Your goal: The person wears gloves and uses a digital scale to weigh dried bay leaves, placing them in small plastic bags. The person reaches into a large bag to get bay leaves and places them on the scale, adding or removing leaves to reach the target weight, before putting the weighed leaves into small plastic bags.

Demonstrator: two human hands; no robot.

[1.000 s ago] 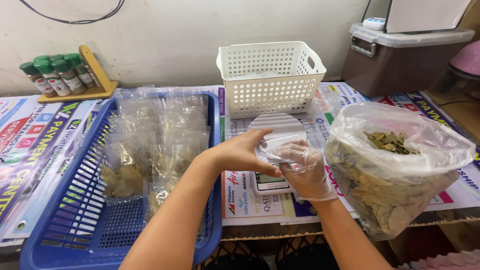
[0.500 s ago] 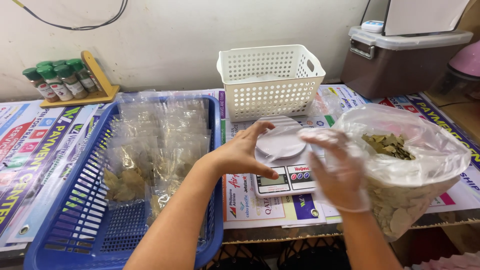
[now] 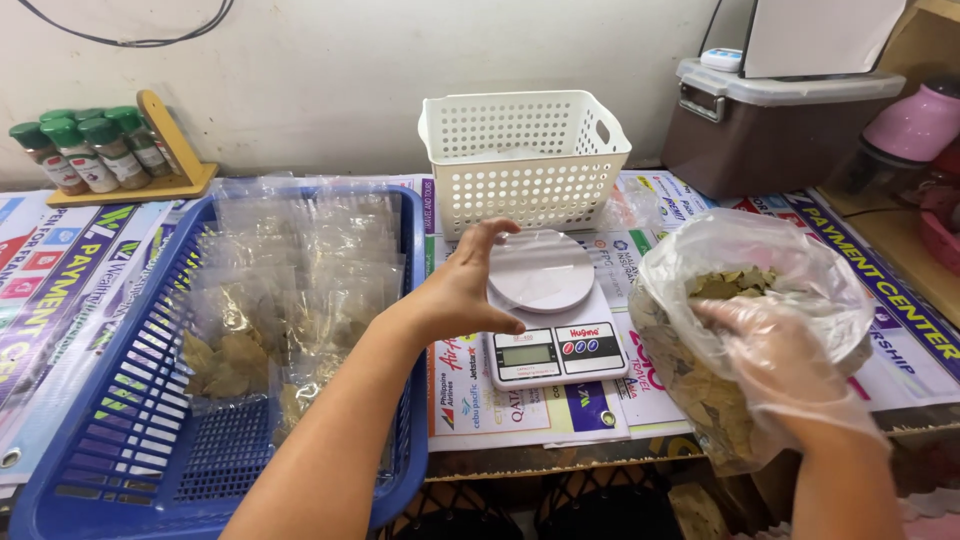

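Head view: fingers of the bare left hand (image 3: pixel 468 287) are spread apart, around a small clear bag on the white scale (image 3: pixel 551 320) at centre. The gloved right hand (image 3: pixel 775 365), fingers loosely apart, reaches into the big bag of dried leaves (image 3: pixel 722 330) at right.

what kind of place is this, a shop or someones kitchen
Probably a small shop's packing counter, not a kitchen: a white digital scale, a big clear plastic bag of dried leaves, and a blue plastic basket holding small filled clear packets.
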